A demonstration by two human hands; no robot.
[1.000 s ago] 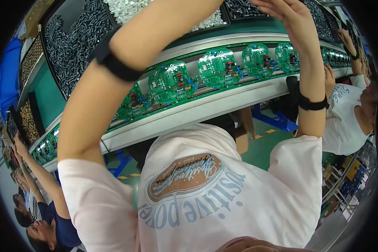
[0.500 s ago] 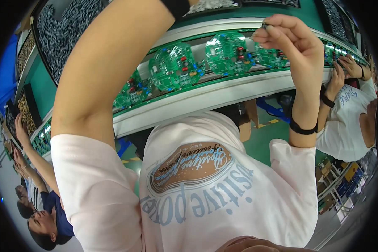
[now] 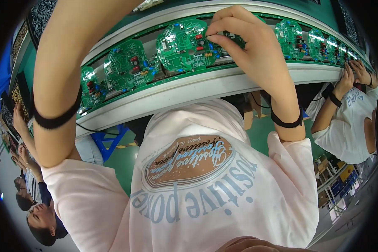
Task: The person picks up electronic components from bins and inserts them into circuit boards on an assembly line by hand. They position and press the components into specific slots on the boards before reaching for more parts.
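My right hand (image 3: 250, 46) is over a green circuit board (image 3: 172, 48) on the rail, thumb and forefinger pinched at the board's right part, beside its red and dark components. A tiny dark component (image 3: 208, 36) shows between the fingertips, mostly hidden by them. My left arm (image 3: 67, 59) reaches up and out past the top edge, so the left hand itself is out of sight. Left of the worked board is another green board (image 3: 119, 63) carrying red, blue and dark components.
A pale metal rail (image 3: 164, 94) runs along the front of the boards, with more boards (image 3: 287, 38) to the right. Dark bins of small parts (image 3: 42, 17) stand at the far left. Co-workers' hands (image 3: 350, 75) are at the right end, others at the left.
My right hand has moved left and lower, from above the boards down to one board, still pinched. The left hand's edge has left the view at the top. The boards appear further left.
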